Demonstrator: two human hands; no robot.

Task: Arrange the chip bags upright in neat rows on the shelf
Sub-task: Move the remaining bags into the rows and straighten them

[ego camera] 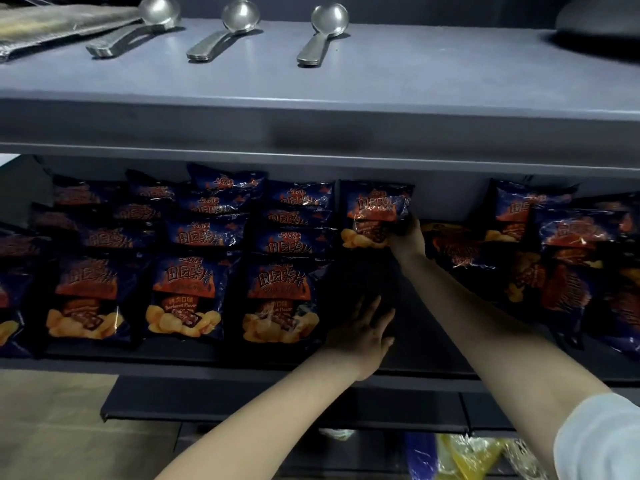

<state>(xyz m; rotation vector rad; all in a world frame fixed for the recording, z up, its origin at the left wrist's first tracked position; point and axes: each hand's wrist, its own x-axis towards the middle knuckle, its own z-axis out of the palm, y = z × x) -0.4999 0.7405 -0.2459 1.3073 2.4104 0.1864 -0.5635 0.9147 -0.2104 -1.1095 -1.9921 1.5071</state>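
One puffy chip bag, likely light and slippery, sits gripped low in the right hand mid-frame; left hand rests spread flat.

A bare lane of shelf is running from the front edge to the back, between upright rows of chip bags leftward and a loose pile rightward. The upper board is overhanging it. The left hand, lying flat, and the right hand, gripping a bag at the back, are occupying the lane.
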